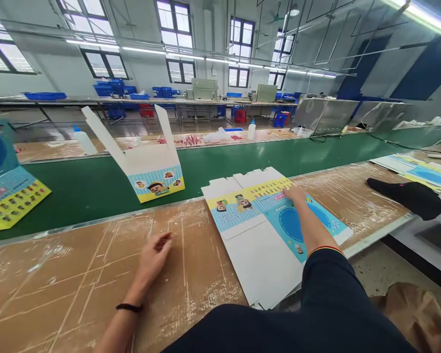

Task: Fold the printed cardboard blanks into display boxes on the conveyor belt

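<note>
A stack of flat printed cartons (257, 255) lies on the worktable, white on the near flap, with blue, yellow and cartoon figures elsewhere. My right hand (296, 195) is on the far part of the top carton, its fingers closed at the printed sheet near a pink label; the fingertips are partly hidden. To the left, my left hand (155, 255) hovers low over or rests on the brown tabletop, fingers loosely curled, thumb apart, nothing in it. Beyond it, a part-folded carton (154, 169) stands on the green belt with two white flaps raised.
Another unfolded carton (14, 196) is on the green conveyor belt (220, 169) at left. White glue bottles (252, 130) stand on the far bench. A black cap-like item (407, 196) lies at right, near more flat cartons (422, 169). Metal housings (323, 117) cover part of the belt.
</note>
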Demonstrator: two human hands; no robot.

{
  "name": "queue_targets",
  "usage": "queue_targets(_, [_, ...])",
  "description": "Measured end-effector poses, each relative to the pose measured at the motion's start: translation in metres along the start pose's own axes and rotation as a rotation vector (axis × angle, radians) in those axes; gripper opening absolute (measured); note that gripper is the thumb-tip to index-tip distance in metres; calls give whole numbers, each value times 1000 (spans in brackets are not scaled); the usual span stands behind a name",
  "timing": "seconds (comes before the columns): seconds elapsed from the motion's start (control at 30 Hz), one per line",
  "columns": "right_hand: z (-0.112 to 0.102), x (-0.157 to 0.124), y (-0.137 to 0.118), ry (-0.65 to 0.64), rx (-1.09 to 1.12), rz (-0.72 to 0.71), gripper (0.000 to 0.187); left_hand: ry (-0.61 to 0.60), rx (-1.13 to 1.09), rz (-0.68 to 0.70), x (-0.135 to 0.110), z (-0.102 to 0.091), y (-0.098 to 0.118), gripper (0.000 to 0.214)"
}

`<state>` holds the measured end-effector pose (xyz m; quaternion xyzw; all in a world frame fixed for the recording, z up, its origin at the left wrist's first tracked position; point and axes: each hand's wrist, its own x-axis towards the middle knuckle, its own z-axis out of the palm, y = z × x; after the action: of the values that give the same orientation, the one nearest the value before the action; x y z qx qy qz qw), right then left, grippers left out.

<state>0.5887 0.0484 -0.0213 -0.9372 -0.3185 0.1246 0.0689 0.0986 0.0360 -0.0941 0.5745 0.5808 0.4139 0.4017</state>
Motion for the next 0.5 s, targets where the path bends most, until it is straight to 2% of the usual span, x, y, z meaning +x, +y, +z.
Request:
queue_targets(0.07, [0, 2, 6, -40, 3, 12, 62, -195, -171, -104, -3, 46, 18, 55])
queue_targets(0.1, [1, 3, 6, -62, 4, 16, 64, -251, -268, -182, -4, 68, 26, 56])
queue_targets(0.17, [4, 1, 1, -94, 2, 27, 68, -387, -407, -250, -3, 105, 39, 54])
queue_targets(0.23, [6, -1, -2, -108, 5, 32, 69, -341, -378, -229, 0, 127, 47, 42])
queue_targets(0.33, [7, -6, -3, -104, 15, 27, 67, -154, -234, -147, 7, 138, 50, 31])
queue_targets(0.5, [11, -8, -3, -95, 42, -2, 69, -16, -150, -191, 15, 140, 46, 48])
